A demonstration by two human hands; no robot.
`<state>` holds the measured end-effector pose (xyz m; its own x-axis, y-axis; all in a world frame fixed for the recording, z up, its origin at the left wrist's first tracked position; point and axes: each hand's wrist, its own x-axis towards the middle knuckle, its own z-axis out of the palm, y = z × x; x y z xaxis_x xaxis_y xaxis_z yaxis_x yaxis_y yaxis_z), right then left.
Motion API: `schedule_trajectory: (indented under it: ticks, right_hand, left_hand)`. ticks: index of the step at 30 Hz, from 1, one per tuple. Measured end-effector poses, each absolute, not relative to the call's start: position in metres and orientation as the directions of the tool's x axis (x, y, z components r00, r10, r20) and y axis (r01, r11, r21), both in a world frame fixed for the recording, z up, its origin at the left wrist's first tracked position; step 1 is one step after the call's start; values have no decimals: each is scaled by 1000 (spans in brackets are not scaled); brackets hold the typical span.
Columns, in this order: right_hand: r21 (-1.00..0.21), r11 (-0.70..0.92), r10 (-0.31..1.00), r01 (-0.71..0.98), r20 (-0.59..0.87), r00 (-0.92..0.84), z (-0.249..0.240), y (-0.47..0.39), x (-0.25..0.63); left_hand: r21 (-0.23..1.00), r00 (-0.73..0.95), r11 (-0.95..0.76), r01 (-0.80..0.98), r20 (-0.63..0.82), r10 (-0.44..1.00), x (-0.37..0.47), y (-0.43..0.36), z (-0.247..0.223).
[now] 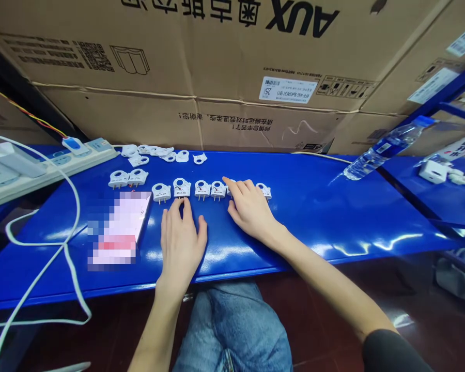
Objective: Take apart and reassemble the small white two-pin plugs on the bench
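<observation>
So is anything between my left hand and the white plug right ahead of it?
Nothing visible: your left hand is right at the white plug. Other plugs sit to either side, out of the way.

White glare streaks the blue tabletop [313, 206]; dim floor [313, 336] below

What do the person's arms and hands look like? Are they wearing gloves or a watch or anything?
No gloves: the left hand and right hand are both bare, and I see no rings, watch or bracelets. The right forearm is bare up to a plain, dark sleeve. The left forearm is bare too, but its sleeve is out of view.
</observation>
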<state>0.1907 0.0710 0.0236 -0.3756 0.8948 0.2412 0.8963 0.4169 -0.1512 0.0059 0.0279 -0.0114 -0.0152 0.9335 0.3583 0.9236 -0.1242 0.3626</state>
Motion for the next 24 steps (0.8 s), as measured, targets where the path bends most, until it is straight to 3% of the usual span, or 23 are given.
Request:
schedule_trajectory:
  ticks: [16,24]
  right_hand:
    - [-153,421,894,894,240,-379,25,70,191]
    - [-142,438,883,888,255,-395,22,69,191]
  left_hand:
    - [406,-34,-95,909,301,953,5,32,-6]
    - [515,-130,-68,854,338,932,1,31,1]
